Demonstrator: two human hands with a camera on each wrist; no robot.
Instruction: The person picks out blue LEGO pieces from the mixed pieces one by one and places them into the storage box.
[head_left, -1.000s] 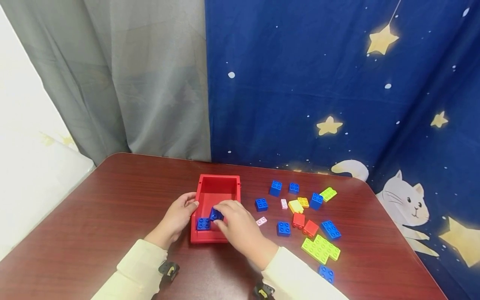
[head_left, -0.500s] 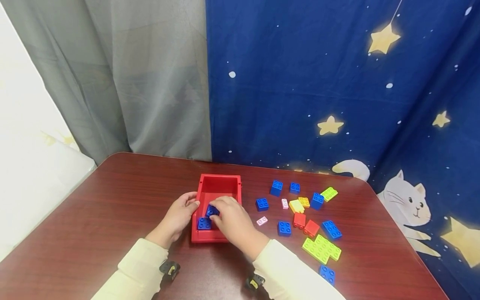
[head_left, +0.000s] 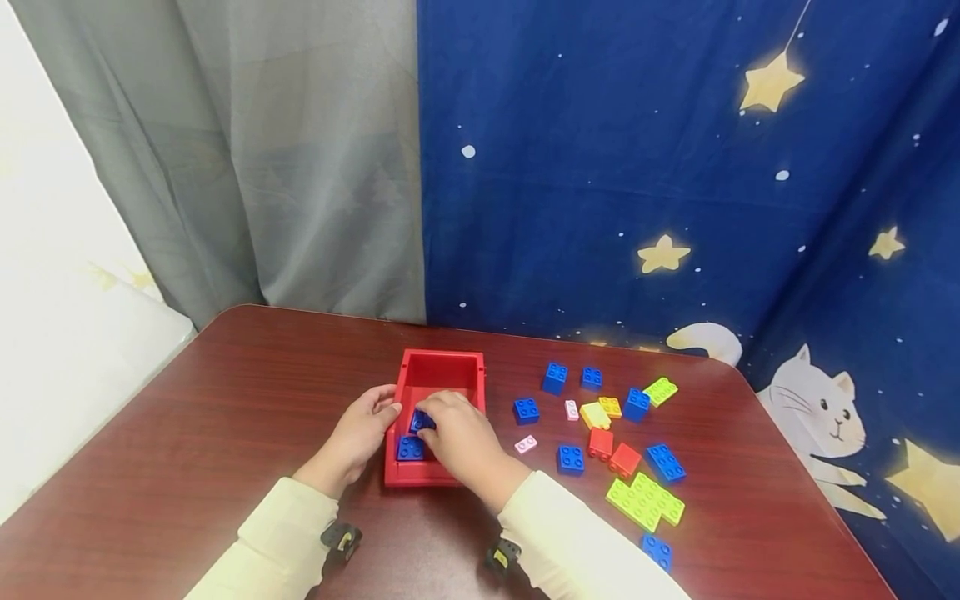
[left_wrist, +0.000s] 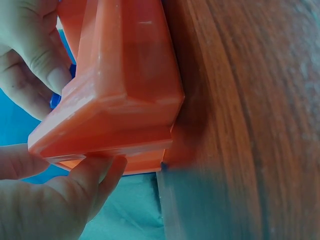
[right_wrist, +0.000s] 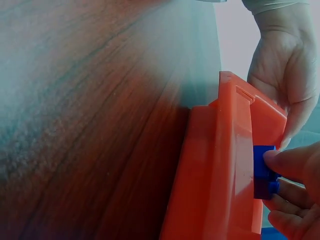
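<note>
A red plastic box (head_left: 444, 355) stands on the table. My left hand (head_left: 356, 437) grips its left wall, thumb over the rim and fingers on the outside. Inside, a blue square building brick (head_left: 410, 448) lies in the near left corner. My right hand (head_left: 467, 446) reaches into the box and pinches a second blue brick (head_left: 419, 420), just behind the first, by the left wall. Fingers partly cover that brick in the head view. The right wrist view shows a blue brick (right_wrist: 262, 172) under the thumb, beside the box wall.
Loose bricks spread over the table (head_left: 300, 358) right of the box: several blue ones (head_left: 571, 459), two pink (head_left: 526, 444), two red (head_left: 624, 459), yellow ones (head_left: 596, 415) and lime green pieces (head_left: 645, 502). Curtains (head_left: 525, 167) hang behind the far edge.
My right hand has moved left and slightly away from me with the pinched blue brick, bringing it behind the other brick. My left hand keeps its grip on the box.
</note>
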